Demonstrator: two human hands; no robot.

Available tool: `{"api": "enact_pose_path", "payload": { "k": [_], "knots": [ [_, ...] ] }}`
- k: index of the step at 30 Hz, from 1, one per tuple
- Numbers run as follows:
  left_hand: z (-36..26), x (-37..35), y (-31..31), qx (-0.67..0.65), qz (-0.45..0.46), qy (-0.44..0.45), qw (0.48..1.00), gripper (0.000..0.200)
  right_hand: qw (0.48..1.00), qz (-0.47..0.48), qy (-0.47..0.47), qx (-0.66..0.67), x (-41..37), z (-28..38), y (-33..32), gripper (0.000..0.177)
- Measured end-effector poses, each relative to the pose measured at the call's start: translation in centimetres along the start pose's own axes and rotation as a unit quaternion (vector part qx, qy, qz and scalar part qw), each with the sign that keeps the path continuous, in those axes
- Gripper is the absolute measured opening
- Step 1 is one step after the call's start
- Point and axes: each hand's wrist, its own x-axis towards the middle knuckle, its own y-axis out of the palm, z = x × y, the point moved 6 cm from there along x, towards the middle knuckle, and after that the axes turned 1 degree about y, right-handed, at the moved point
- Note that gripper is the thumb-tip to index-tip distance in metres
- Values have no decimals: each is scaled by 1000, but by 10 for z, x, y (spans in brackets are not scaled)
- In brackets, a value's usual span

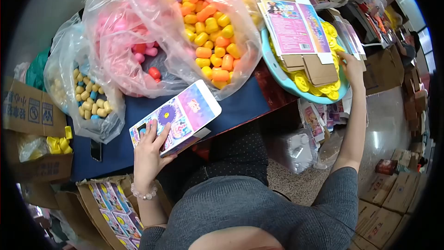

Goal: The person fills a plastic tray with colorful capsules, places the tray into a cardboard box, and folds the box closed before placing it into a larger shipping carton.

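Head view: left hand (148, 152) fingers clasp printed box (180, 115) above worktop (240, 106); right hand (351, 68) touches flat cartons (296, 30) in teal basin (276, 70), grip unclear.

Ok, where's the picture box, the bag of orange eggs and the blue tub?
picture box (187, 111): head view, pink top face.
bag of orange eggs (212, 41): head view, middle of the bag.
blue tub (272, 62): head view, left rim.

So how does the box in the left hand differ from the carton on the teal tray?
The box is folded up and gripped by the left hand; the carton lies flat, unfolded, brown flaps showing, on the teal tray. Both carry pink-purple print.
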Motion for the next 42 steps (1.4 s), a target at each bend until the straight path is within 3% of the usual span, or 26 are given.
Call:
{"api": "enact_pose_path", "payload": {
  "k": [4,5,6,8,9,11,12,14,17,22,23,28,33,39,41,42],
  "knots": [
    [4,1,0,2,13,4,1000,97,997,3,-17,72,8,-12,9,18],
    [4,1,0,6,15,6,1000,97,995,50,35,78,8,-6,5,16],
    [4,1,-1,-3,12,8,1000,96,995,47,27,84,10,-19,6,16],
    [8,0,0,-28,3,16,999,94,996,63,53,13,4,-37,-15,17],
    [9,-1,0,-25,7,21,999,94,999,32,13,6,3,-38,-33,16],
    [10,-2,-2,-25,7,33,999,94,992,41,55,108,5,2,-78,16],
    [12,-2,-1,-24,7,24,999,94,969,4,34,244,2,52,-92,17],
    [15,-1,-1,-46,-5,41,998,91,961,-18,-129,245,-1,212,-112,19],
    [28,5,-6,-101,3,47,994,78,878,77,-350,318,-10,403,-70,17],
    [46,27,-26,-183,47,83,979,74,757,340,-456,321,14,532,69,15],
    [50,31,-27,-196,52,93,975,73,728,396,-466,310,14,544,85,14],
    [68,51,-25,-181,75,115,974,74,728,444,-495,167,6,566,96,17],
    [71,61,-24,-178,103,107,973,72,770,364,-476,220,11,557,107,15],
    [70,57,-24,-207,106,101,967,66,770,342,-479,247,5,552,99,13],
    [59,44,-25,-200,53,136,969,65,781,308,-490,237,-6,549,91,9],
    [49,31,-21,-188,80,96,974,64,787,279,-515,195,-17,547,81,6]
  ]
}}
